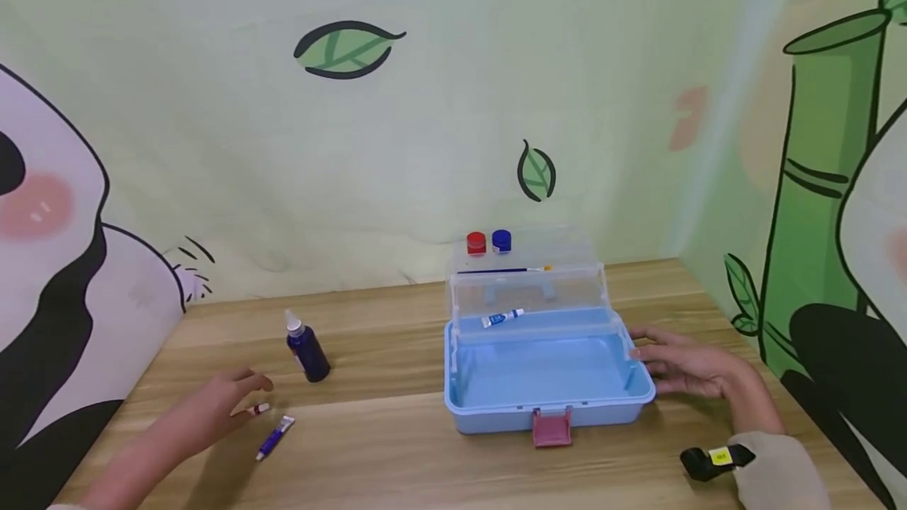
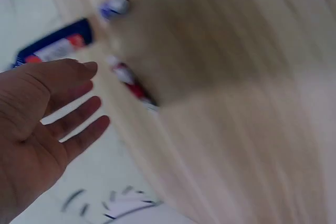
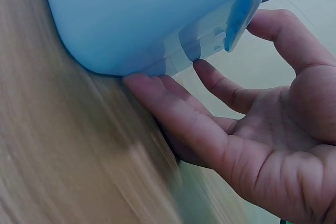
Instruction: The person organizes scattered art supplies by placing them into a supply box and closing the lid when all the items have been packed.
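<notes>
My left hand [image 1: 212, 412] hovers low over the table with its fingers loosely bent, holding nothing. Under its fingertips lies a small red-and-white paint tube [image 2: 131, 85], partly hidden by the hand in the head view. A purple paint tube [image 1: 275, 439] is just in front, and a dark blue bottle with a white nozzle [image 1: 308, 354] stands behind. On the other side, my right hand [image 1: 697, 364] touches the right end of a light blue plastic box [image 1: 496, 418]. Its fingertips [image 3: 137, 83] meet the box wall, and the hand is not wrapped round it.
The box's clear lid [image 1: 581, 290] is raised at the back. Through it or on it show a red paint pot [image 1: 476, 243], a blue pot [image 1: 501, 241], a paintbrush [image 1: 510, 270] and a blue-and-white tube [image 1: 503, 318]. A pink latch [image 1: 552, 428] hangs at the front.
</notes>
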Tool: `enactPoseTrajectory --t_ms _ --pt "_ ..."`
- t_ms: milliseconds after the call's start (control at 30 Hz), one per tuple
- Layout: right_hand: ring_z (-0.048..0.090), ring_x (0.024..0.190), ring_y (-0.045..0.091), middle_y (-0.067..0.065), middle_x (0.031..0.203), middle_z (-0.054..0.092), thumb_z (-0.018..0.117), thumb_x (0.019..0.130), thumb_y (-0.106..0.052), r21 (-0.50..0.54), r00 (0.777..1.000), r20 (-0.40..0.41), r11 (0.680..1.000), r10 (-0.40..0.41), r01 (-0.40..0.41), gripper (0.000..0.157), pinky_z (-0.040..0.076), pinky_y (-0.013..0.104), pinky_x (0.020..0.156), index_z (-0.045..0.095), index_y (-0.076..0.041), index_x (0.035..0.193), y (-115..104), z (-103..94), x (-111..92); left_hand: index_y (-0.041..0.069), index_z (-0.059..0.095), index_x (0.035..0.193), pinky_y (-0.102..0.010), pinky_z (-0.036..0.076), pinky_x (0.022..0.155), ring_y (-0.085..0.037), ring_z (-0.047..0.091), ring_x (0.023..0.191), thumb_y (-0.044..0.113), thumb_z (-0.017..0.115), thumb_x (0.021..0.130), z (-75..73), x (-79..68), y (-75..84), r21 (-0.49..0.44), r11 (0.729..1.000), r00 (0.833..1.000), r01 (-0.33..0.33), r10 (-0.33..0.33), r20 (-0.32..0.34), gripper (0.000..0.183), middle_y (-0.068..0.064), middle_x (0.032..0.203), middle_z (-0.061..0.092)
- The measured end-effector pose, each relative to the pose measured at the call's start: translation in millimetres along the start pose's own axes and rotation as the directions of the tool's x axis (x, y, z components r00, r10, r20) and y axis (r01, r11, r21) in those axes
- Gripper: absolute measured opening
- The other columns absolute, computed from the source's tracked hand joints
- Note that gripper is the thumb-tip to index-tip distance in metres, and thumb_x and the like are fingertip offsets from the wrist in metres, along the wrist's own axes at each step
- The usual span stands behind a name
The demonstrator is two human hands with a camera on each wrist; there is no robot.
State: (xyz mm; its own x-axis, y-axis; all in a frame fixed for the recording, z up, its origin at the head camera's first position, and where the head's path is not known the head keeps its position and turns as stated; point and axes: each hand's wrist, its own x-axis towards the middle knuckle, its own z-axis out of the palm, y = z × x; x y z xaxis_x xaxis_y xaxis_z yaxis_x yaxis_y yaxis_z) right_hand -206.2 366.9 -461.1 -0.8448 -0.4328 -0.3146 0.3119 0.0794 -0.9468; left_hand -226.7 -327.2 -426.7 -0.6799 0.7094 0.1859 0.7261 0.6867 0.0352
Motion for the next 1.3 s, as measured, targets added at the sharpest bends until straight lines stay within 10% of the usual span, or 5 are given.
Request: enactPoseTrajectory --t_ms 200,567,967,1300 --pt "0.06 0.121 0.028 0.029 0.147 0.042 0.056 0.105 -0.019 0.014 1.0 -0.008 1.0 0.002 -0.002 0.079 0.053 0.052 0.097 0.002 0.005 0.158 1 0.3 -1 0.004 0.07 0.105 -0.039 0.058 0.068 -0.026 0.067 0.082 -0.009 0.09 0.06 18.4 -10.6 -17.3 0.072 0.993 0.985 -0.093 0.103 -0.142 0.051 -0.007 0.095 0.067" --pt "0.059 0.122 0.028 0.033 0.15 0.037 0.055 0.105 -0.019 -0.001 1.0 0.0 1.0 0.002 -0.002 0.079 0.053 0.051 0.097 0.002 0.006 0.158 -2 0.8 -1 0.007 0.071 0.106 -0.035 0.057 0.066 -0.025 0.066 0.079 -0.008 0.084 0.069 24.9 -9.2 -25.9 0.003 1.0 1.0 0.01 -0.01 -0.026 0.042 -0.009 0.097 0.066" --pt "0.058 0.124 0.029 0.035 0.153 0.033 0.053 0.106 -0.019 0.018 1.0 0.004 1.0 0.003 -0.003 0.079 0.053 0.052 0.097 0.0 0.005 0.158 1 -0.9 -1 0.011 0.067 0.092 -0.027 0.052 0.056 -0.009 0.059 0.067 -0.013 0.082 0.067 33.7 -5.8 -32.9 -0.051 0.995 0.987 -0.087 0.08 -0.14 0.038 0.003 0.079 0.061" --pt "0.057 0.125 0.029 0.037 0.154 0.029 0.052 0.107 -0.019 0.023 1.0 0.016 1.0 -0.002 0.001 0.078 0.052 0.052 0.099 -0.002 0.004 0.158 2 -1.5 -1 0.011 0.063 0.097 -0.024 0.042 0.054 0.0 0.045 0.064 -0.007 0.077 0.08 17.9 1.2 -29.9 -0.177 0.98 0.989 0.09 -0.067 0.132 0.028 0.01 0.073 0.053"
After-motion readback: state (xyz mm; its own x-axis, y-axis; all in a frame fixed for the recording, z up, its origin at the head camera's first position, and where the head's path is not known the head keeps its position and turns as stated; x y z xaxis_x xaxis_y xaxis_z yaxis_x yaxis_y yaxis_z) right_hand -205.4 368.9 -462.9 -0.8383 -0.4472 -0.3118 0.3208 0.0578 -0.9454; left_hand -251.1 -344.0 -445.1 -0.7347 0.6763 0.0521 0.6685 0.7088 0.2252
